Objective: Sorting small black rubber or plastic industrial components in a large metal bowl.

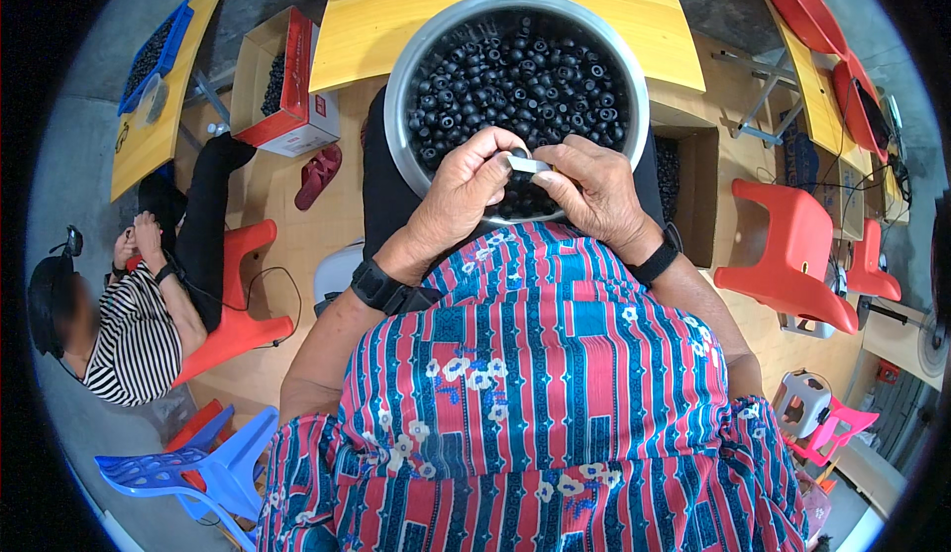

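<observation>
My left hand (468, 184) is closed over the near edge of a wide metal basin, pinching a small round black part (519, 153) between thumb and fingertips. Pressed against that part is a short, flat, silvery blade (528, 165), gripped between the thumb and fingers of my right hand (596, 186). My fingers hide most of the part and the blade's other end. Below both hands, the basin (398, 106) sits on my lap, filled with many similar black parts, several showing a round hole.
A yellow table (357, 17) stands just beyond the basin. Cardboard boxes (698, 196) stand on the floor at both sides. Red stools (788, 255) are to the right, a blue chair (233, 463) at lower left. Another person (139, 334) sits at the left, hands together.
</observation>
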The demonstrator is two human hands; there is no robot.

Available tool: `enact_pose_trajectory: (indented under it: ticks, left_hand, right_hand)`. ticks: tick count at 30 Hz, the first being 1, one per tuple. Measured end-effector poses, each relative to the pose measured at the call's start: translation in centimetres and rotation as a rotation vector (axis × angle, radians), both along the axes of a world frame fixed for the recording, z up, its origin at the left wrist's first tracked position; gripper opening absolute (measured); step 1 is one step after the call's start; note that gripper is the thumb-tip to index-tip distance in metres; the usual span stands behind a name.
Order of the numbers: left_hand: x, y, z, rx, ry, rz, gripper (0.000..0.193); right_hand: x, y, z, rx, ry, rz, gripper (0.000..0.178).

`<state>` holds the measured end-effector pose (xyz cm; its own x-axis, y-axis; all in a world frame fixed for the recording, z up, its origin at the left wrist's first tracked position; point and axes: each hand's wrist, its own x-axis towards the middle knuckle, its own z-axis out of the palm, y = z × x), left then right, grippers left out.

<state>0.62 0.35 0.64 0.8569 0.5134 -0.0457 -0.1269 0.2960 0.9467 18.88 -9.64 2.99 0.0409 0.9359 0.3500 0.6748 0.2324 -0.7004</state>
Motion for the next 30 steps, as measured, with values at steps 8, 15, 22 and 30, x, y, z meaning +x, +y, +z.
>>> enact_pose_trajectory:
  ticks: [8, 15, 22, 30]
  left_hand:
    - [-0.1, 0.0, 0.0, 0.056, 0.027, 0.007, 0.027]
    - [-0.2, 0.0, -0.1, 0.019, 0.000, -0.013, 0.025]
    - [-0.1, -0.1, -0.5, -0.115, -0.066, 0.004, 0.024]
    - [0.1, -0.5, -1.0, -0.373, -0.080, 0.035, 0.020]
  right_hand:
    - [0.2, 0.1, -0.2, 0.004, -0.025, 0.005, 0.021]
    - [0.5, 0.7, -1.4, -0.082, 0.090, -0.117, 0.022]
    - [0.0, 0.5, -0.8, -0.035, 0.291, -0.091, 0.024]
    - [-0.4, 0.3, 0.3, 0.020, 0.040, 0.038, 0.039]
